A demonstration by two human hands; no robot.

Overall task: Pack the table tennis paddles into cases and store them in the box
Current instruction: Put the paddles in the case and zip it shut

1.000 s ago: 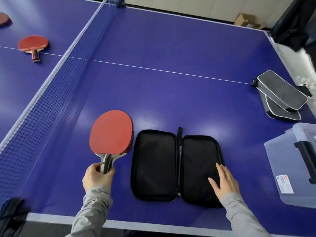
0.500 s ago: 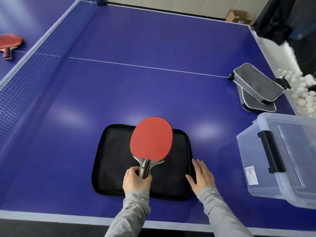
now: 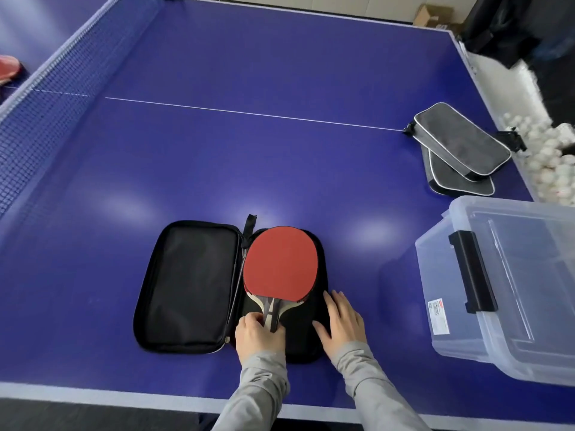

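- My left hand (image 3: 259,335) grips the handle of the paddle (image 3: 280,264), whose red blade lies over the right half of the open case (image 3: 189,287) at lower centre of the tabletop (image 3: 249,169); my right hand (image 3: 340,320) lies flat and spread on that half's right edge, holding nothing.
- The blade sits close to the case's middle fold, so I judge it could catch in the zip when I fold the left half over.
- If my right hand lifts early, the soft case may slide on the tabletop.
- The clear box (image 3: 497,287) at lower right is cut off by the frame; I can't see what it holds.
- Two grey cases (image 3: 460,147) at right overlap; whether they're filled I can't tell.
- Another paddle (image 3: 7,68) at upper left is cut off by the frame's edge.
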